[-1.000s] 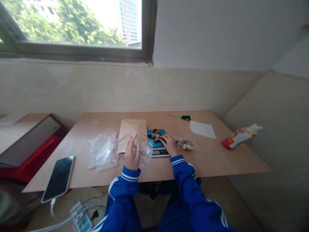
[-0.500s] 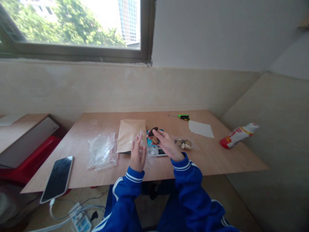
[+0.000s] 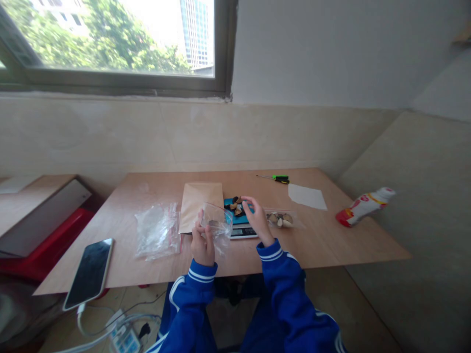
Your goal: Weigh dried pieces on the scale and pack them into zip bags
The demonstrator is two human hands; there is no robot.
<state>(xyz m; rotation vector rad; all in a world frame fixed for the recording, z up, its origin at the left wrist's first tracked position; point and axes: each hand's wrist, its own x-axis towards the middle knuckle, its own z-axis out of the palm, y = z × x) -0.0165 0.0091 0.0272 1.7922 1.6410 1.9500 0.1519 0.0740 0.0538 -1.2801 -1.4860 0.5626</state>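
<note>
By the left hand point(image 3: 203, 244), a thin, clear, crinkled plastic bag point(image 3: 218, 215) is being grasped between the fingers and thumb, in front of a flat, matt, brown paper pouch point(image 3: 191, 201); through its shiny film a dark shape is being shown. The right hand point(image 3: 260, 223) is being held with thumb and fingers parted, its grip released, just beside some curled, rough, brown-and-black dried pieces point(image 3: 237, 206); whether they are being touched cannot be told. These pieces are being supported by a flat scale point(image 3: 245, 231) with blue plate and white front edge. To the right, a clear packet of rounded, pale and brown pieces point(image 3: 281, 219) is being laid bare to view on the smooth, wood-coloured board table point(image 3: 320, 240). At left, glossy, wrinkled, red-edged plastic bags point(image 3: 156, 230) are being kept in a flat pile.
</note>
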